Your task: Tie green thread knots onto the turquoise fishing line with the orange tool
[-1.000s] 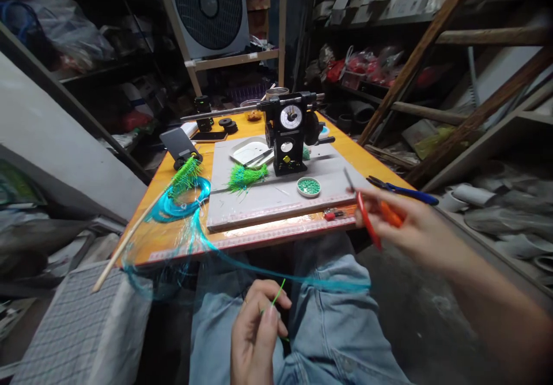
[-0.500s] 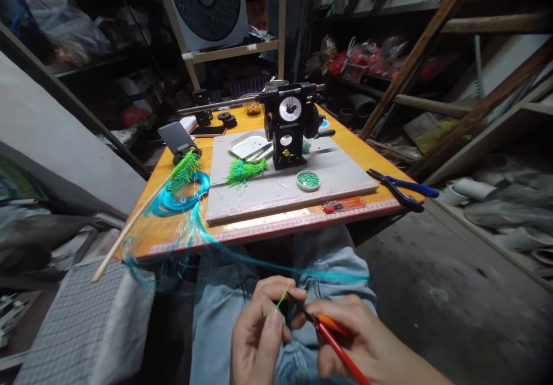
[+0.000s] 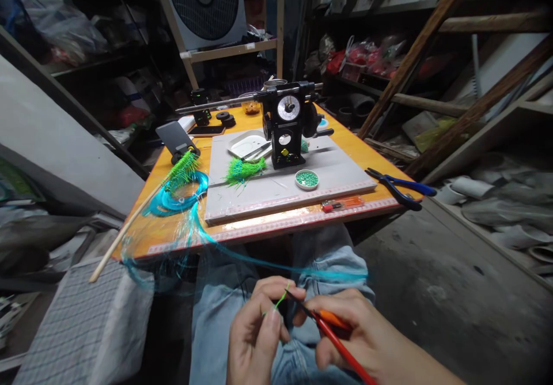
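Note:
Low over my jeans, my left hand [image 3: 257, 321] pinches a short bright-green strand [image 3: 281, 300] between thumb and fingers. Its upper end stands up from the pinch. My right hand [image 3: 341, 327] is closed around slim red-and-orange-handled pliers [image 3: 336, 339] with dark, narrow jaws. The jaw tips reach the strand near its top, close to my left fingertips; whether they grip it I cannot tell. A bundle of teal line [image 3: 276, 265] runs from the table across my lap, just beyond both hands.
A grey board [image 3: 250, 205] on the orange table [image 3: 155, 235] bears a black winding machine [image 3: 288, 131], a dish of green beads [image 3: 307, 179] and a green knotted bundle [image 3: 245, 170]. Blue-handled pliers [image 3: 397, 188] lie right. A wooden stick [image 3: 125, 232] overhangs the left edge beside coiled teal line [image 3: 177, 200].
The jaw tips have come slightly up and left to the strand's upper part. My left hand keeps its pinch. The whole view has shifted a little.

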A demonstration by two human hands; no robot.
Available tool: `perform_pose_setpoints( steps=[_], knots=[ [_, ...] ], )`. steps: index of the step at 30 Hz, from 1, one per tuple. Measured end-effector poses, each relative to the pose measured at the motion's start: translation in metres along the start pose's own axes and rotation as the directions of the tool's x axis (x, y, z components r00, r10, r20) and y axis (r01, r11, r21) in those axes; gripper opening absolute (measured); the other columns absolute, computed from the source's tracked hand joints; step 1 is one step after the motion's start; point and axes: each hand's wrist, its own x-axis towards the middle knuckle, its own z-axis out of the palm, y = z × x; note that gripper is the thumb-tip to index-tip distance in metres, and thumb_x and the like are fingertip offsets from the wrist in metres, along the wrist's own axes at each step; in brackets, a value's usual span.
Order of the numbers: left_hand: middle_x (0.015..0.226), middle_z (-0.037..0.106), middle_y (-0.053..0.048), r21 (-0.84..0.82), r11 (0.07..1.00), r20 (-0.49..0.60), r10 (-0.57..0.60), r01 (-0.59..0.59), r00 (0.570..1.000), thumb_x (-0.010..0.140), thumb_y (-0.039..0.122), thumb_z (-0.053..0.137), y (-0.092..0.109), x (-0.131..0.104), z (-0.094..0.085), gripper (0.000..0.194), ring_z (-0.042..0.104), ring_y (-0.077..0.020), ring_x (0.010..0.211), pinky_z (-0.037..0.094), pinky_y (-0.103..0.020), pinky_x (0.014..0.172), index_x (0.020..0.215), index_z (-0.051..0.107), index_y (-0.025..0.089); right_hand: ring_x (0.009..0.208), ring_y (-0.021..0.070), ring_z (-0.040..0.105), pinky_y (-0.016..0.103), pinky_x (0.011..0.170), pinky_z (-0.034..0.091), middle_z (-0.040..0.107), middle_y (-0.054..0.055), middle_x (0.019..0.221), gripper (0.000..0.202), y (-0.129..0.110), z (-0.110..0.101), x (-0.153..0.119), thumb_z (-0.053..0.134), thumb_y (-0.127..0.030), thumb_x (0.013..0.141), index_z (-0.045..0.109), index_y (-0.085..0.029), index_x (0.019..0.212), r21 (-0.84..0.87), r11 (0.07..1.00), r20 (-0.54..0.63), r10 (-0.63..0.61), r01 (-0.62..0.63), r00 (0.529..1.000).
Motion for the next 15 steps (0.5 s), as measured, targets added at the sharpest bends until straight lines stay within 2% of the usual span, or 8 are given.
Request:
perform_pose_setpoints(
  steps=[4, 7, 11, 15],
  knots=[
    [0.094, 0.074, -0.010, -0.009, 1.000, 0.019, 0.002, -0.002, 1.000, 0.089, 0.027, 0.057, 0.0013, 0.0001, -0.0002, 0.032, 0.053, -0.0265, 0.104, 0.042, -0.032, 0.089, 0.058, 0.065, 0.021, 0.079, 0.0209, 0.064, 0.029, 0.077, 0.049, 0.072, -0.002, 0.083, 0.009, -0.0029, -0.0050, 0.0000, 0.070, -0.030, 0.080, 0.069, -0.024, 0.086, -0.019, 0.999, 0.098, 0.036, -0.035, 0.995],
    [0.093, 0.074, -0.010, -0.002, 1.000, 0.029, 0.012, -0.012, 1.000, 0.089, 0.027, 0.056, 0.0015, 0.0005, -0.0002, 0.032, 0.054, -0.0261, 0.103, 0.041, -0.031, 0.089, 0.059, 0.065, 0.021, 0.083, 0.0209, 0.063, 0.029, 0.080, 0.046, 0.072, -0.002, 0.085, 0.009, -0.0043, -0.0061, 0.0004, 0.069, -0.026, 0.082, 0.068, -0.025, 0.090, -0.027, 0.997, 0.122, 0.076, -0.073, 0.990],
    [0.093, 0.074, -0.009, 0.018, 0.999, 0.052, 0.034, -0.035, 0.998, 0.090, 0.026, 0.054, -0.0002, 0.0009, -0.0012, 0.033, 0.054, -0.0248, 0.103, 0.042, -0.030, 0.089, 0.059, 0.064, 0.021, 0.084, 0.0215, 0.062, 0.027, 0.076, 0.046, 0.072, 0.000, 0.085, 0.014, -0.0032, -0.0022, 0.0009, 0.069, -0.035, 0.082, 0.071, -0.023, 0.087, -0.014, 0.997, 0.102, 0.076, -0.075, 0.992],
    [0.094, 0.074, -0.008, 0.029, 0.998, 0.070, 0.049, -0.051, 0.996, 0.091, 0.025, 0.053, -0.0023, 0.0014, -0.0026, 0.032, 0.055, -0.0249, 0.103, 0.041, -0.032, 0.089, 0.060, 0.062, 0.021, 0.073, 0.0183, 0.061, 0.024, 0.067, 0.045, 0.070, 0.001, 0.079, 0.023, -0.0001, 0.0031, 0.0005, 0.069, -0.041, 0.082, 0.068, -0.019, 0.081, 0.024, 0.999, 0.109, 0.031, -0.033, 0.994]
  ],
)
